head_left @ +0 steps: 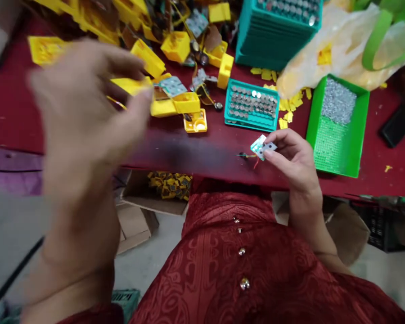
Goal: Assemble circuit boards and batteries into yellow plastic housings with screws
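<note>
Small electronics workshop: a red worktop (175, 153) heaped with yellow cases (148, 59) at eleven o'clock, teal trays (265, 45) stacked at one, a circuit board (258, 146) held toward three.

Nothing legible in my view. Small circuit board (257, 145) in my right hand (296, 163): fine marks on its face, too small for me to make out as letters or numbers. Second circuit board (173, 86), lying among the yellow cases (162, 108): fine marks too, unreadable from here. Swirls on my red garment (202, 265): ornament, not lettering.
</note>
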Available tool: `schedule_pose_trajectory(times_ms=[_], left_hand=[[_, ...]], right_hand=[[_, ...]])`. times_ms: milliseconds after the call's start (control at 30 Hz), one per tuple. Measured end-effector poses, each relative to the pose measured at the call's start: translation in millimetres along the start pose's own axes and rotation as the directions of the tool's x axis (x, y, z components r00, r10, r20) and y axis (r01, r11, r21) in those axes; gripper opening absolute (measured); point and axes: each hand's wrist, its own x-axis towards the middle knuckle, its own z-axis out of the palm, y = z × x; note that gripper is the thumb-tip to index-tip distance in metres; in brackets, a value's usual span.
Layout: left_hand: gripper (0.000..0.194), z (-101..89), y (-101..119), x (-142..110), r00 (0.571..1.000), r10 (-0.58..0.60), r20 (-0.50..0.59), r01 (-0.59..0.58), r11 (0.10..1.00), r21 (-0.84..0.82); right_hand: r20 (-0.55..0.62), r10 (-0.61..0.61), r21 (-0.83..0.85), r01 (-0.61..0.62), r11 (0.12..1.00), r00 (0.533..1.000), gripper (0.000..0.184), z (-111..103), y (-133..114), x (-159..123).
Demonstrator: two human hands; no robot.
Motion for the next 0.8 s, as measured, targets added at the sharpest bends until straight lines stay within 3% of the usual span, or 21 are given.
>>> schedule_pose_trajectory(times_ms=[33,133,200,267,333,400,467,500,567,633,667,733,800], left_hand=[[0.035,15.6,5,-12,0.999,0.022,0.050,-0.027,0.995,0.095],[0.044,65.8,9,-34,0.935,0.087,0.343,-0.047,0.991,-0.123],[0.063,92.9,9,-38,0.910,0.149,0.387,-0.036,0.958,-0.285],[0.070,109.6,12,-41,0.883,0.187,0.430,0.024,0.898,-0.439],[0.065,117.4,16,-43,0.879,0.204,0.431,0.075,0.834,-0.547],[0.053,118.5,16,-41,0.905,0.191,0.381,0.100,0.774,-0.625],[0.056,109.8,10,-33,0.917,0.127,0.377,0.184,0.705,-0.685],[0.063,100.5,4,-29,0.928,0.097,0.359,0.201,0.681,-0.704],[0.068,72.2,-10,-22,0.975,0.019,0.223,0.153,0.671,-0.726],[0.064,35.1,-26,-17,0.998,-0.052,0.018,0.050,0.731,-0.681],[0.062,14.8,-36,-14,0.991,-0.077,-0.114,-0.009,0.788,-0.616],[0.060,-25.8,-57,-2,0.928,-0.095,-0.360,-0.075,0.900,-0.430],[0.056,-63.1,-77,17,0.844,-0.101,-0.526,-0.021,0.975,-0.220]], right_hand=[[-0.030,0.012,0.004,-0.012,1.000,0.999,0.044,-1,3,-2],[-0.105,0.010,0.036,-0.007,0.999,0.994,0.043,0,9,-2],[-0.103,-0.019,0.089,0.028,0.996,0.995,0.040,3,8,1],[-0.069,-0.060,0.127,0.068,0.990,0.996,0.035,10,2,3],[-0.029,-0.091,0.130,0.094,0.987,0.995,0.028,18,-4,4],[-0.002,-0.079,0.146,0.079,0.986,0.997,0.028,25,-7,5],[0.006,-0.019,0.230,0.017,0.973,1.000,0.040,30,-7,11],[-0.016,-0.040,0.243,0.043,0.969,0.999,0.040,33,-7,14],[-0.032,-0.067,0.236,0.072,0.969,0.997,0.039,39,-8,21],[-0.035,-0.080,0.194,0.085,0.977,0.996,0.037,43,-9,24],[-0.033,-0.074,0.168,0.079,0.983,0.997,0.038,44,-10,24],[-0.032,-0.047,0.113,0.050,0.992,0.998,0.041,45,-10,26],[-0.028,-0.012,0.076,0.014,0.997,1.000,0.046,44,-9,28]])
